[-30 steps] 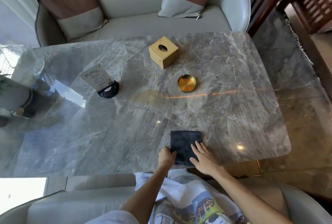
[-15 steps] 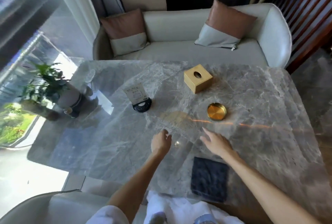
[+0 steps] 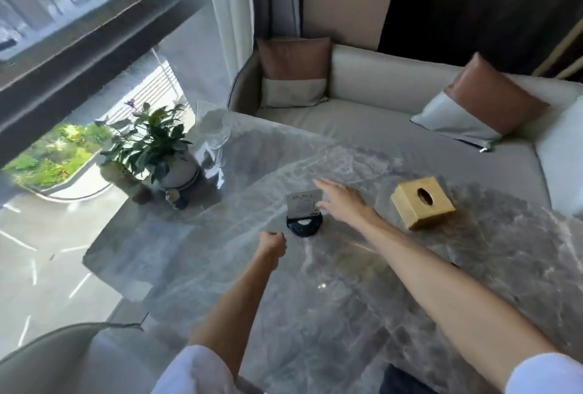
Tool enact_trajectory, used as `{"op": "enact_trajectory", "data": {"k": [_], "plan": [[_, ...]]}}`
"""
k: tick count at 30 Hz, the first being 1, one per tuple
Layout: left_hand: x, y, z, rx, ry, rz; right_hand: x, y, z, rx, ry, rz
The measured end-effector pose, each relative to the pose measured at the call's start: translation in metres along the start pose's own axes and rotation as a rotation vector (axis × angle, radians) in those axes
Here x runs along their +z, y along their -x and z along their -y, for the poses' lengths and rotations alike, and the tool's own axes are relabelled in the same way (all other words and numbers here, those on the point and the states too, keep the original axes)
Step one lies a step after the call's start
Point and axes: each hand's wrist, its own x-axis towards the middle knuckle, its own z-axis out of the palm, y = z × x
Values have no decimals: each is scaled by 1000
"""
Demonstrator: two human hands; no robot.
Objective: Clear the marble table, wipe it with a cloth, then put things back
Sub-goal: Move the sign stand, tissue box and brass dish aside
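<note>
From where I watch, the print on the small white card [image 3: 304,205] in its round black holder [image 3: 304,225] is too blurred to read, and the right hand [image 3: 342,201] covers the card's right edge. The left hand [image 3: 272,243] faces away from me with its fingers curled under, so I cannot tell its grip. The dark folded cloth [image 3: 407,381] is cut off by the bottom edge, only a corner showing. The grey marble tabletop [image 3: 362,314] runs out of frame on the right. A clear glass object [image 3: 212,128] behind the green potted plant [image 3: 154,144] is washed out by window glare, its shape unclear.
</note>
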Motion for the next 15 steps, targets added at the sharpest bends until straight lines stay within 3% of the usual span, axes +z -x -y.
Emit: {"op": "enact_trajectory", "data": {"k": [7, 15], "plan": [[26, -79, 4, -186, 145, 46, 29, -73, 15, 18, 292, 148], [53, -63, -21, -144, 168, 43, 7, -67, -13, 70, 147, 79]]}}
